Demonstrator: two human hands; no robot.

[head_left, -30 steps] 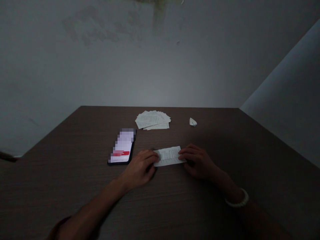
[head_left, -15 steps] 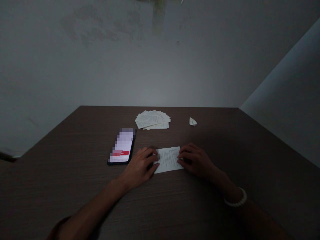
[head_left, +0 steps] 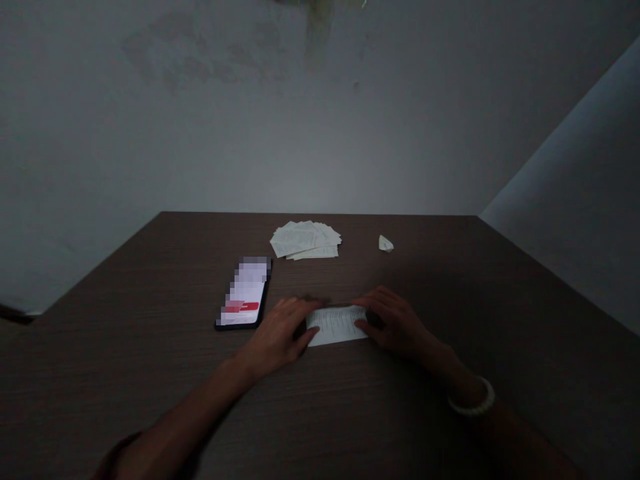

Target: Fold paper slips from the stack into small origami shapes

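A small printed sheet of paper [head_left: 337,327] lies on the brown table in front of me, its far edge curling up. At its left end my left hand [head_left: 286,332] grips it, with the thumb on the near part and the fingers at the far edge. My right hand [head_left: 393,320] holds the opposite end the same way, thumb near and fingers behind the raised edge. A white beaded bracelet [head_left: 475,403] circles my right wrist. The fingertips behind the paper are partly hidden.
Left of my left hand lies a phone [head_left: 245,293] with a lit, partly blurred screen. Farther back is a fanned pile of printed papers [head_left: 306,239]. A small folded paper piece [head_left: 385,244] sits to its right. A grey wall [head_left: 320,147] stands behind the table [head_left: 150,280].
The fingers of both hands have moved to the sheet's far edge, which is now curled up towards me. The thumbs, phone and paper pile have stayed in place.
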